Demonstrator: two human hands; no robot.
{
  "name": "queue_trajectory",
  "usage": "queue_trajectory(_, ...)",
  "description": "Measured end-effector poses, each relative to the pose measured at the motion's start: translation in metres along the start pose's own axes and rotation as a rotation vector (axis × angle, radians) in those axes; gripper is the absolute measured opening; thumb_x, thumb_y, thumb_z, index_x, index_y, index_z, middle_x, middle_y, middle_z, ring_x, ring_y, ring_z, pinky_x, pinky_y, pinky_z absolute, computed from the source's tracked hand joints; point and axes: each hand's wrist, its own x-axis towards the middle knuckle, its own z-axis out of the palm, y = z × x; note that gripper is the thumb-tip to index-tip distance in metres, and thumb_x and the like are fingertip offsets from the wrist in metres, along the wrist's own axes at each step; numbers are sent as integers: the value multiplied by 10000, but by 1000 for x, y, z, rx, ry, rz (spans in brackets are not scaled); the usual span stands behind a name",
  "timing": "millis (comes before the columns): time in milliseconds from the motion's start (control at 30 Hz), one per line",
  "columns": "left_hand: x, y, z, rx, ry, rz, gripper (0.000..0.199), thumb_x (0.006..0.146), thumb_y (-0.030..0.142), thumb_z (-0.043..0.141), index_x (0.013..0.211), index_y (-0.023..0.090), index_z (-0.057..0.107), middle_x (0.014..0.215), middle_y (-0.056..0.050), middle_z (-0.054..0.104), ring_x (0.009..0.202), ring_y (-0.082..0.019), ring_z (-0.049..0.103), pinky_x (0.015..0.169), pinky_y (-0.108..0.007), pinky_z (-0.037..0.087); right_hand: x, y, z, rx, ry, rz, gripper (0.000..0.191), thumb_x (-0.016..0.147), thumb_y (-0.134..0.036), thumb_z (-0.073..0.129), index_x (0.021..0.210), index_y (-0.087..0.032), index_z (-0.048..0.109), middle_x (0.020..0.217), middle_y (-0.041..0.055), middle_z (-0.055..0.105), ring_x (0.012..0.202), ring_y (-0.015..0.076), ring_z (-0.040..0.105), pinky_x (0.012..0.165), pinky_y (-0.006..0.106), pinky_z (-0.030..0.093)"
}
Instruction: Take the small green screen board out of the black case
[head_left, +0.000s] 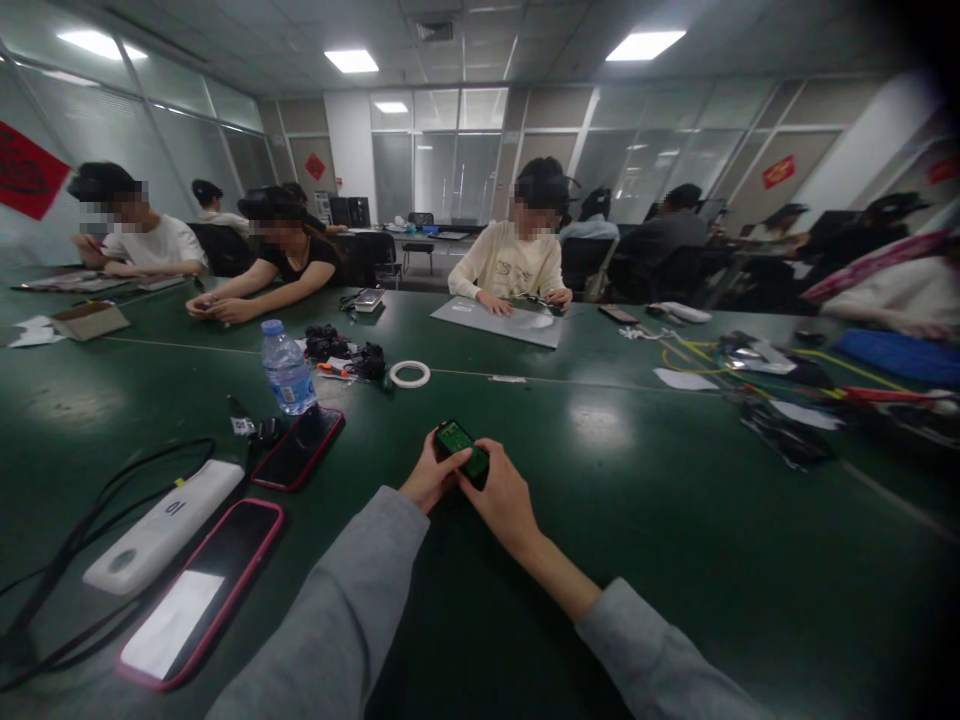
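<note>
Between my two hands is a small black handheld device [459,440] with a green face bearing small bright marks; I cannot make out whether it is a screen or a circuit board. My left hand [430,474] grips its left side, thumb lying across the green face. Wrapped round the right and near edge are the fingers of my right hand [507,498]. The device is tilted, held low over the dark green table [600,540]. Its underside and most of my fingertips are hidden.
Left of my arms lie a red-edged phone [300,448], a pink-cased phone [202,590], a white power bank [166,525] with black cables, and a water bottle [288,368]. A white ring [410,374] lies ahead. Cables [750,360] clutter the right. People sit opposite.
</note>
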Motion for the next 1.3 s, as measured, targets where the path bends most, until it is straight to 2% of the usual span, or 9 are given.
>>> queue_trajectory(233, 2, -3, 0, 95, -14, 53, 804, 564, 115, 783, 1234, 262, 363, 1101, -83, 570, 975, -208, 581, 864, -388, 469, -9, 0, -2, 40, -10, -9, 403, 819, -267, 562, 1172, -187, 384, 1117, 79, 488, 1016, 215, 515, 849, 371, 487)
queue_trajectory(433, 5, -7, -2, 128, -9, 113, 761, 588, 176, 776, 1240, 250, 392, 1094, -81, 585, 989, -219, 583, 925, -450, 426, -8, 3, 0, 159, 37, -70, 447, 794, -222, 578, 1189, -179, 374, 1132, 91, 460, 1069, 219, 476, 919, 384, 447)
queue_trajectory(567, 8, -5, -4, 211, -51, 175, 733, 601, 172, 768, 1237, 245, 412, 1094, -80, 592, 1026, -231, 572, 938, -449, 420, -6, 3, -2, 220, 46, -87, 458, 796, -214, 581, 1200, -179, 368, 1155, 98, 444, 1099, 220, 456, 952, 388, 425)
queue_trajectory(700, 8, -2, -3, 240, -21, 164, 696, 613, 180, 761, 1221, 235, 424, 1073, -83, 608, 1026, -240, 578, 930, -449, 429, -7, 0, -5, 263, 35, -89, 445, 821, -232, 573, 1209, -191, 358, 1171, 91, 439, 1121, 207, 445, 975, 372, 411)
queue_trajectory(833, 6, 2, 0, 203, -11, 135, 619, 640, 195, 742, 1179, 215, 438, 1067, -92, 623, 1008, -237, 593, 909, -429, 449, -7, 0, -6, 376, 18, -16, 534, 811, -327, 625, 1238, -202, 330, 1214, 90, 420, 1141, 207, 438, 999, 377, 393)
queue_trajectory(933, 5, 6, 2, 152, 6, 111, 603, 647, 201, 737, 1165, 224, 430, 1076, -91, 628, 974, -227, 612, 868, -408, 473, -4, 5, -5, 623, -62, 71, 649, 796, -424, 638, 1286, -202, 273, 1276, 100, 374, 1189, 205, 406, 1033, 368, 369)
queue_trajectory(1067, 4, 10, 4, 108, 42, 77, 629, 655, 212, 731, 1192, 256, 407, 1128, -91, 616, 963, -215, 618, 843, -394, 482, 4, 14, -4, 955, -136, 329, 492, 872, -512, 483, 1218, -197, 332, 1175, 90, 459, 1141, 180, 454, 988, 339, 403)
queue_trajectory(1133, 4, 10, 5, 104, 50, 81, 651, 643, 202, 738, 1200, 256, 406, 1133, -95, 615, 967, -218, 617, 848, -402, 478, 6, 15, -5, 1037, -179, 423, 480, 857, -521, 500, 1186, -199, 363, 1131, 80, 492, 1098, 177, 487, 961, 332, 418)
queue_trajectory(1300, 4, 8, 5, 106, -34, 153, 750, 617, 146, 750, 1262, 245, 380, 1130, -103, 616, 1044, -231, 586, 928, -427, 427, 9, 14, -6, 1061, -286, 421, 549, 783, -466, 625, 1202, -194, 396, 1157, 79, 496, 1085, 180, 500, 942, 325, 434)
